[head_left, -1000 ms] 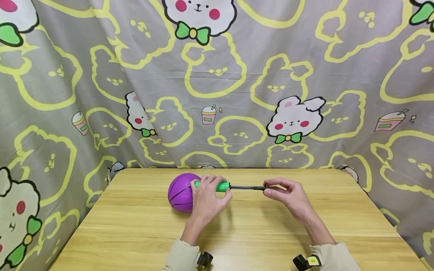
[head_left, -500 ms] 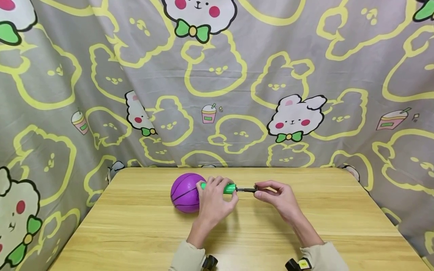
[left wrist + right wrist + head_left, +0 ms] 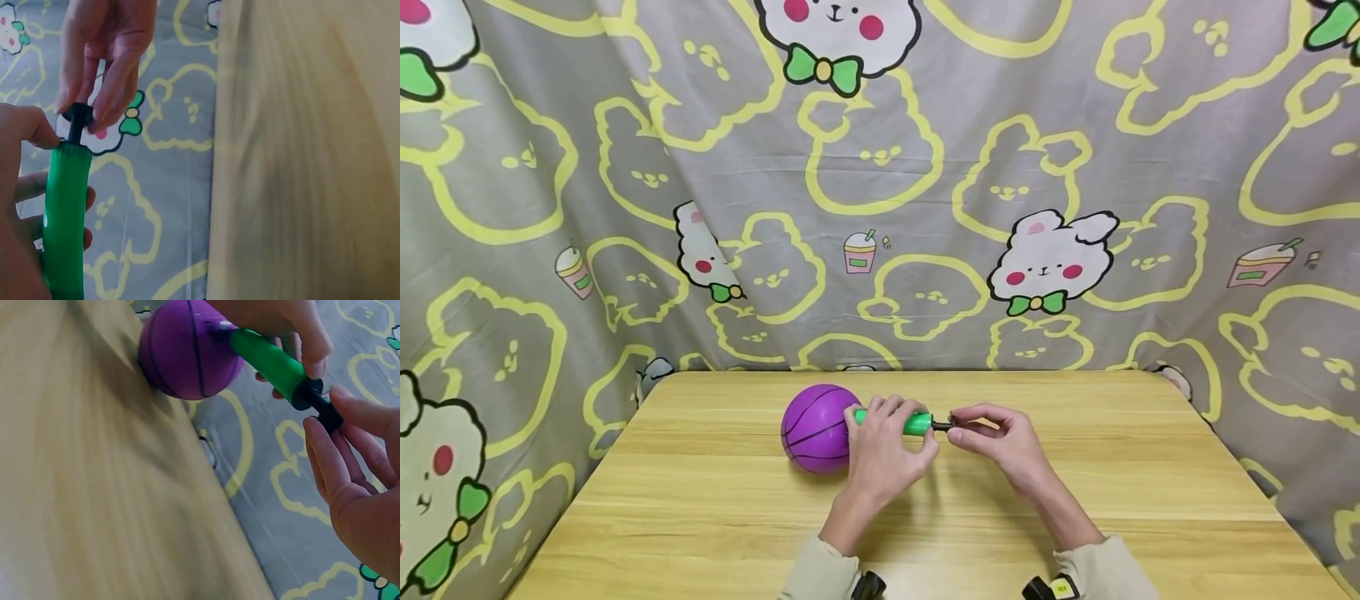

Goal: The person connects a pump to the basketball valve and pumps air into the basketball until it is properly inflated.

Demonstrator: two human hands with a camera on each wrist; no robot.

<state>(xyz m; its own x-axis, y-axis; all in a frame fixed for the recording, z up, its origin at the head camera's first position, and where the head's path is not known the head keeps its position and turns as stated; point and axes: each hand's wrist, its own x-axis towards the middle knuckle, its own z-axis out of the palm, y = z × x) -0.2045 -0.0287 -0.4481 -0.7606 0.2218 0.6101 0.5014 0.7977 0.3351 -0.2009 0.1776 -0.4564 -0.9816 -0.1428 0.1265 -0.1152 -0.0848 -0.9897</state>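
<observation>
Head view shows, largest of all, a grey curtain with yellow cartoon outlines, and before it a wooden table. On this table, left of its middle, sits a purple ball with dark seams. Just beside the ball, to its right, is a green pump, held by both hands. Its long axis runs sideways, from the ball toward the right hand, with a slight downward slant in this view. The left hand is nearer to the ball, and its fingers are curled round the green barrel. The right hand has its thumb and fingers clamped on the small black handle, which lies in line with the barrel. Between handle and barrel only a short piece of black rod is visible.

From the head, the left hand covers much of the barrel. In the left wrist view the barrel's lower end is cut off. Where pump meets ball is dark and blurred; one cannot tell whether a needle enters.
</observation>
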